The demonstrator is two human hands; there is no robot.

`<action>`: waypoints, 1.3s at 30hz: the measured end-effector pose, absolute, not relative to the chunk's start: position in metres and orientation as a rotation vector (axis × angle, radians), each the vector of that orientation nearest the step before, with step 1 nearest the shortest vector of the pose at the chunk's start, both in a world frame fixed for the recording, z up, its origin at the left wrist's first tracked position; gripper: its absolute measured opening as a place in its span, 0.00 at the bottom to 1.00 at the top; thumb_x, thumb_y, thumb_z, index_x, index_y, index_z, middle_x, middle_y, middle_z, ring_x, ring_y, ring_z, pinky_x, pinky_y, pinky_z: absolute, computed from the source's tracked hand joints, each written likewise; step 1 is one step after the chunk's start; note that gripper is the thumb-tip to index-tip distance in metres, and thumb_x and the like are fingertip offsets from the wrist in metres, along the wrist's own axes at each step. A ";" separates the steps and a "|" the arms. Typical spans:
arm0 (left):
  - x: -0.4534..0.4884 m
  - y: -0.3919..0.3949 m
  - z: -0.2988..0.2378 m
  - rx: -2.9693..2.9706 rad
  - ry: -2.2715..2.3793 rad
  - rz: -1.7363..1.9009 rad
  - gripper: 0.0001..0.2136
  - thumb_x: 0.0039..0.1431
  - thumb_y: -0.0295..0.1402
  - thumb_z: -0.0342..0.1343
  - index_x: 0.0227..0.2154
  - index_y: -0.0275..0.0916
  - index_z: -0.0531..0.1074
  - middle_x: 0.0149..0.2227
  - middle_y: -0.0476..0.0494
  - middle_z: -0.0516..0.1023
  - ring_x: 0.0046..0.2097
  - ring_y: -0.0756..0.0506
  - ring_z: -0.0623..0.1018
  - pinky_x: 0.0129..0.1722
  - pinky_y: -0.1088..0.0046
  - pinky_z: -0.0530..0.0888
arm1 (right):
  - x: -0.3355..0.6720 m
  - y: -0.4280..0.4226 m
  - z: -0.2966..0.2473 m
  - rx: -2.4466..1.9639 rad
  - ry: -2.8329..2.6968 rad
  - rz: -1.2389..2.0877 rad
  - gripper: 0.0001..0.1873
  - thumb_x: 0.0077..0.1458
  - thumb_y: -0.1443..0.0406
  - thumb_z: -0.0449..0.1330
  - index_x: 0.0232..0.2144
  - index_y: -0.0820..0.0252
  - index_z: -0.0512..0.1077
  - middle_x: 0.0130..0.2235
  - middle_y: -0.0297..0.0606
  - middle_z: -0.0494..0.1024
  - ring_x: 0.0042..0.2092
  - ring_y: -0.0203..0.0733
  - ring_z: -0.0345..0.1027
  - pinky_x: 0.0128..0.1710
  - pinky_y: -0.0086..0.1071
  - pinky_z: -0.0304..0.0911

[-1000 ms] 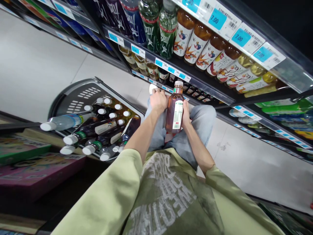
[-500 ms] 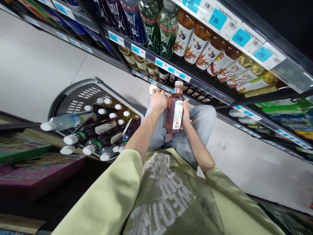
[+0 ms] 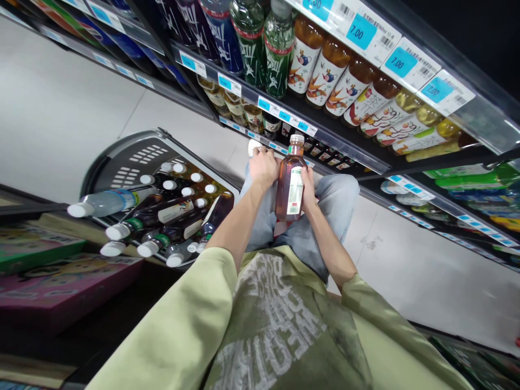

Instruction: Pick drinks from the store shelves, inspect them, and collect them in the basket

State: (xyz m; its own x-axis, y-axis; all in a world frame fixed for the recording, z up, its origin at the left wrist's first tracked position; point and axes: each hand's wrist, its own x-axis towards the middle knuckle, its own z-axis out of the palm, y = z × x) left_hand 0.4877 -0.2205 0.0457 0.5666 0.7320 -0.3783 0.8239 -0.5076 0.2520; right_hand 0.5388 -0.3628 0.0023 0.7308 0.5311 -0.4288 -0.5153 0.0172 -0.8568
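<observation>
A brown drink bottle [image 3: 289,187] with a white-and-green label and a pale cap stands upright over my knees. My right hand [image 3: 309,190] is wrapped round it from the right side. My left hand [image 3: 264,168] sits just left of the bottle and touches it. Its fingers are curled, and a small white round thing [image 3: 254,147] shows just past the knuckles. What that hand holds, if anything, is hidden.
A grey shopping basket [image 3: 122,162] on the floor at my left holds several lying bottles with white caps. Shelves of bottled drinks with blue price tags [image 3: 361,32] run across the top and right. Coloured boxes [image 3: 49,281] lie at the lower left.
The bottle has turned very slightly in my right hand, so its label looks narrower. Both hands stay in the same place.
</observation>
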 end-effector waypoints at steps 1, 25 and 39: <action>0.488 -0.220 0.046 2.394 1.262 -0.313 0.24 0.71 0.35 0.42 0.59 0.39 0.78 0.63 0.29 0.77 0.67 0.29 0.69 0.57 0.52 0.75 | 0.539 -0.363 0.002 -1.324 -0.021 0.816 0.32 0.54 0.38 0.68 0.49 0.50 0.69 0.39 0.29 0.79 0.37 0.40 0.76 0.39 0.35 0.74; 0.489 -0.221 0.055 2.406 1.268 -0.353 0.21 0.72 0.34 0.45 0.58 0.39 0.79 0.61 0.30 0.77 0.67 0.31 0.70 0.58 0.56 0.77 | 0.536 -0.367 0.017 -1.297 -0.199 0.764 0.31 0.52 0.50 0.74 0.47 0.49 0.63 0.38 0.26 0.82 0.32 0.36 0.76 0.33 0.29 0.71; 0.489 -0.223 0.059 2.404 1.251 -0.370 0.21 0.73 0.34 0.45 0.58 0.38 0.79 0.60 0.28 0.77 0.65 0.30 0.72 0.56 0.55 0.77 | 0.537 -0.365 0.020 -1.234 0.050 0.839 0.24 0.55 0.55 0.73 0.49 0.51 0.69 0.35 0.25 0.82 0.33 0.35 0.76 0.34 0.25 0.71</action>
